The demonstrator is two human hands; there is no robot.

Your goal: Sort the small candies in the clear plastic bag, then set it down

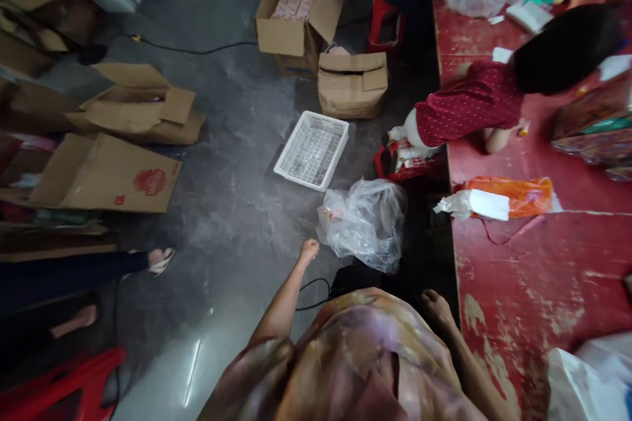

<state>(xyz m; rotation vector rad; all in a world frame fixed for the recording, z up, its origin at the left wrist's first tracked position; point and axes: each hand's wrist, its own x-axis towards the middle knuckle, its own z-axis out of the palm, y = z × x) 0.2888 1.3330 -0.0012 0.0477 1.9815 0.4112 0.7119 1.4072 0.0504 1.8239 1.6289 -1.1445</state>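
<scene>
My left hand [309,250] is closed in a loose fist over the grey floor, with nothing visible in it. Just beyond it, a large crumpled clear plastic bag [365,220] lies in front of me. Whether the hand touches the bag's near edge, I cannot tell. My right hand [436,306] hangs low beside the red table [523,289], dark and blurred, so its fingers are unclear. Past the bag, a white perforated plastic basket [337,156] sits on the floor with nothing in it.
Open cardboard boxes [118,174] line the left side. Farther ahead, another box [281,36] holds small packets beside a brown carton [353,89]. A person in a dotted red shirt [469,105] leans over the table near an orange package [530,197]. A red chair [64,385] stands at lower left.
</scene>
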